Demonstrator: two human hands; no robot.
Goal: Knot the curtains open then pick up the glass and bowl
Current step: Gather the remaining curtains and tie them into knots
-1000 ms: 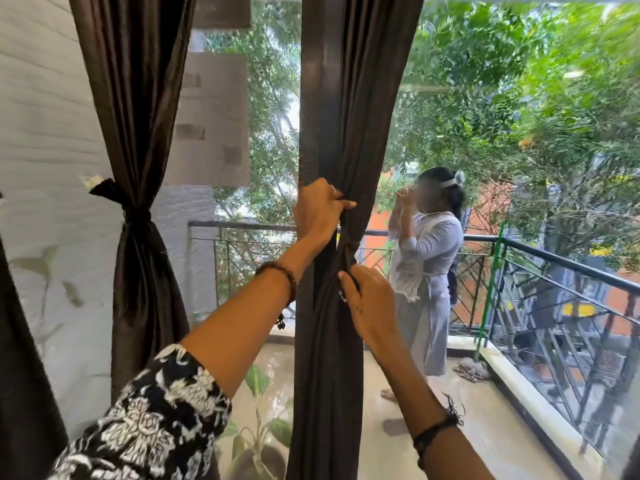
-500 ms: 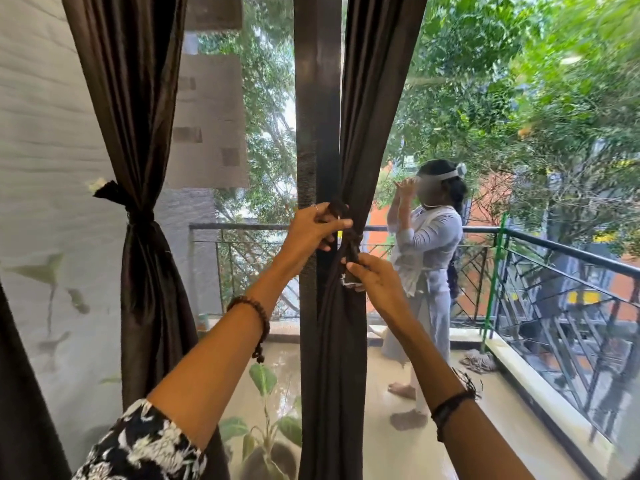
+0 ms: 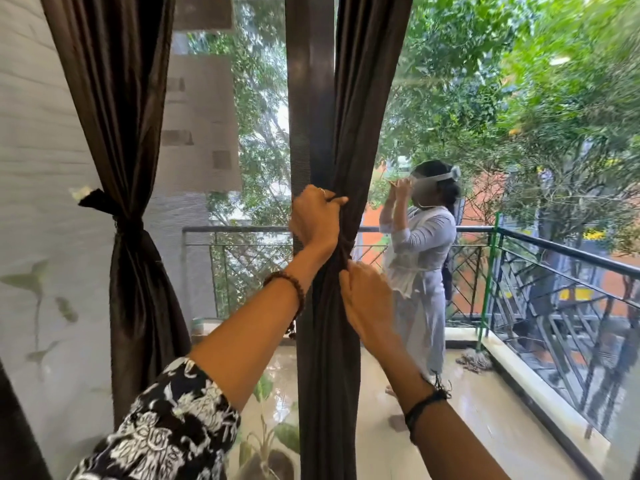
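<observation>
A dark brown middle curtain [image 3: 360, 116] hangs beside a dark window post and is gathered tight at mid height. My left hand [image 3: 313, 221] is closed around the gathered fabric just above the pinch. My right hand [image 3: 363, 299] grips the same curtain just below it, fingers pressed into the cloth. A second brown curtain [image 3: 128, 140] at the left is tied into a knot at its waist, with a short tail sticking out to the left. No glass or bowl is in view.
Behind the window pane a person in white [image 3: 420, 271] stands on a wet balcony with a black railing [image 3: 554, 251]. A mop [image 3: 476, 360] leans in the corner. A potted plant [image 3: 266, 441] sits low behind the curtain. Another dark curtain edge [image 3: 17, 434] is at the far left.
My left hand slid down then back up and closed tighter around the gathered middle curtain. My right hand moved in under it, and the fabric is now bunched narrower.
</observation>
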